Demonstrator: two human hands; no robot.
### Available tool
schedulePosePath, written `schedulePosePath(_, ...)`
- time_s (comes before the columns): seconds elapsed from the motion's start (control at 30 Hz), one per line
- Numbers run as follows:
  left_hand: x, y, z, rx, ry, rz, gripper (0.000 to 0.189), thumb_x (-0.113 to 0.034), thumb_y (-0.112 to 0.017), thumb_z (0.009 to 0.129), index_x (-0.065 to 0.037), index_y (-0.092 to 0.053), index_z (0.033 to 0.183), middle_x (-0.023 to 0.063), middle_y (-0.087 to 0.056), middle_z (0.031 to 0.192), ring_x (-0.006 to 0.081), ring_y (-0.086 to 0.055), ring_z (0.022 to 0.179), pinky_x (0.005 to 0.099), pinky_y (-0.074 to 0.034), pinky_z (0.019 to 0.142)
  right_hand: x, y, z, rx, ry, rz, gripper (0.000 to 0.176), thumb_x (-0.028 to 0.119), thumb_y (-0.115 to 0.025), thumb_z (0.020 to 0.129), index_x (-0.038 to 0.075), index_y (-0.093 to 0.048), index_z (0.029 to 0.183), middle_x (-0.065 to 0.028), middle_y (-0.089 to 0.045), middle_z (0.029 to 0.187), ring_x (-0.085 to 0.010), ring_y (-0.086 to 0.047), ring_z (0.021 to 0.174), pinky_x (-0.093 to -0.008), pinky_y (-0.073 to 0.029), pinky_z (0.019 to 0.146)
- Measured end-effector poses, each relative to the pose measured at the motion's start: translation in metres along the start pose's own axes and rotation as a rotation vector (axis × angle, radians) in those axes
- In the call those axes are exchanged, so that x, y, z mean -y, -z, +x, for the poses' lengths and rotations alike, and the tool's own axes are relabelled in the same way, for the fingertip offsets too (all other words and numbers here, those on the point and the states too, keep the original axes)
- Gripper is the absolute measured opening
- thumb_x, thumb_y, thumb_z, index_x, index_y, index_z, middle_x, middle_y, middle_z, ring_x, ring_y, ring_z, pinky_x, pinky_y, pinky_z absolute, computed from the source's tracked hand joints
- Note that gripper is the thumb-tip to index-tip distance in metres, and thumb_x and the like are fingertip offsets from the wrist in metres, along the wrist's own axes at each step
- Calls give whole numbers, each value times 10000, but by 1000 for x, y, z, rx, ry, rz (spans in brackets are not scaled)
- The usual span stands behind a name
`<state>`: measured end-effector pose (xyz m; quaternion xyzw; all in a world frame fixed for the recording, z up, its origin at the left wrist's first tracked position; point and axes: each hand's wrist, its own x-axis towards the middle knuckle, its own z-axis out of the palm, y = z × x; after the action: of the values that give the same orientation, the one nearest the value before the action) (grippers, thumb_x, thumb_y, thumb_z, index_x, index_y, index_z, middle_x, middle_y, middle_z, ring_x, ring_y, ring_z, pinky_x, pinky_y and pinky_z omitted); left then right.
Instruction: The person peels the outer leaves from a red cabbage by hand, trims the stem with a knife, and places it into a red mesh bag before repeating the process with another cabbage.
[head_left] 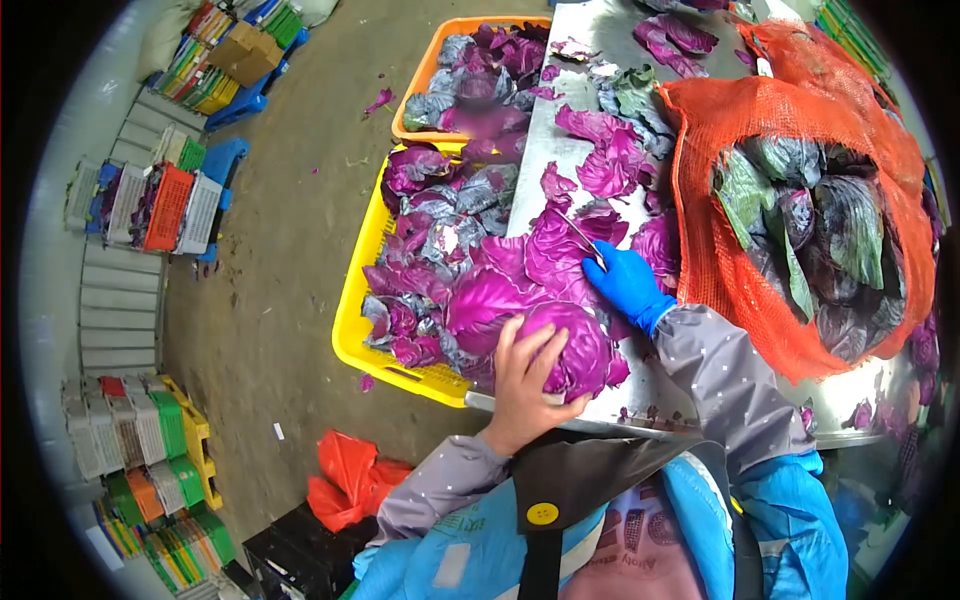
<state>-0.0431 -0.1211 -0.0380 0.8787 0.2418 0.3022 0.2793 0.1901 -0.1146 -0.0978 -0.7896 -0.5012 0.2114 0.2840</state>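
Note:
My bare left hand point(532, 382) is curled around a purple cabbage point(577, 352) at the near edge of the metal table. In a blue glove, my right hand point(626, 287) grips a knife point(583, 238), its thin blade pointing up and left over loose purple leaves point(557, 252). Large peeled leaves lie between the cabbage and the yellow crate point(352, 300), which is heaped with leaves. Right of my gloved hand sits an orange-red mesh sack point(700, 240), torn open at the front, with several dark cabbages point(848, 235) inside.
An orange crate point(425, 75) full of leaves stands beyond the yellow one. More leaves are scattered over the metal table point(545, 135). A red plastic bag point(350, 480) lies on the floor at lower left. Stacked crates point(135, 440) line the left wall.

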Motion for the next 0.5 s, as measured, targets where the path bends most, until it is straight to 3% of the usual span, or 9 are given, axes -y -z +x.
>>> schedulePosePath(0.07,4,1,-8,-27,22,-18,845,-280,-826,569,-60,-472,1303,142,-417,1262,423,-328,1270,546,-297,1054,2,3,-6,31,106,65,387,328,-576,868,72,-583,1158,-219,-642,785,-418,-622,734,-479,-497,650)
schedulePosePath(0.13,8,11,-6,1,102,-91,859,-278,-831,575,-53,-448,1311,155,-402,1286,422,-319,1280,534,-297,1056,21,22,-9,60,84,169,344,310,-585,861,79,-597,1115,-219,-637,776,-416,-620,714,-471,-499,640)
schedulePosePath(0.2,2,23,3,11,172,-138,852,-281,-828,587,-47,-441,1310,164,-400,1293,410,-331,1279,510,-307,1056,57,43,-20,248,-167,397,295,301,-598,854,80,-603,1050,-224,-629,772,-415,-620,695,-474,-496,618)
schedulePosePath(0.27,-2,31,11,35,247,-191,846,-283,-825,599,-41,-435,1309,173,-399,1301,399,-344,1278,486,-318,1055,69,36,-32,45,275,136,245,274,-576,860,70,-591,994,-209,-601,708,-399,-614,641,-455,-482,583)
schedulePosePath(0.33,1,36,23,148,397,-102,809,-292,-811,633,-40,-437,1305,182,-408,1309,362,-398,1254,430,-349,1040,77,41,-37,84,243,150,249,271,-588,854,60,-581,985,-207,-598,711,-399,-615,668,-451,-479,594)
schedulePosePath(0.4,16,38,22,157,393,-106,750,-299,-805,663,-41,-470,1282,194,-462,1256,359,-497,1156,410,-421,972,54,39,-29,146,-22,360,285,286,-617,842,57,-575,1007,-215,-613,755,-396,-626,728,-462,-481,620)
schedulePosePath(0.43,24,39,22,142,425,-168,721,-285,-801,669,-43,-487,1272,185,-486,1233,340,-514,1140,403,-426,967,40,43,-20,114,-57,92,346,300,-637,834,50,-559,1061,-209,-616,760,-384,-633,725,-454,-489,630)
schedulePosePath(0.5,36,38,22,115,449,-223,694,-272,-796,676,-45,-504,1262,176,-511,1209,322,-532,1124,395,-431,961,27,40,-27,-92,47,91,396,310,-651,832,50,-546,1111,-190,-626,887,-342,-639,809,-423,-498,702)
